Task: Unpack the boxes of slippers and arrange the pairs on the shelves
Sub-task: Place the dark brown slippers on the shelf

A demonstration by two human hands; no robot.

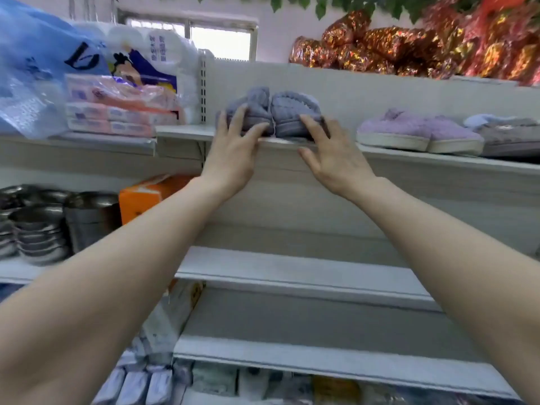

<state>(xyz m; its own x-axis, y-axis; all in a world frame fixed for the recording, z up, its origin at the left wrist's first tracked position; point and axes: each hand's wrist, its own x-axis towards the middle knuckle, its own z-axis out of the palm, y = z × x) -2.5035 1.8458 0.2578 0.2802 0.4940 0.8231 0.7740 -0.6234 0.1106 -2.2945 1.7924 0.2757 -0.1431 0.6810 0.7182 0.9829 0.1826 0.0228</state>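
Steadying the grey pair (pixel 271 114) side by side on the upper shelf (pixel 182 130), my left hand (pixel 230 154) and right hand (pixel 331 159) touch its near ends with straight fingers, gripping nothing. A lilac pair (pixel 409 133) sits at its 3 o'clock; I'm likely matching that row.

At three o'clock a grey slipper (pixel 508 138) runs off the right edge. The left hand (pixel 230 159) and right hand (pixel 333 162) hide the near ends of the blue-grey slippers (pixel 289 112). Packets (pixel 134 387) at seven o'clock are blurred.

Bright window (pixel 222 39) glare, seemingly motion-blurred edges
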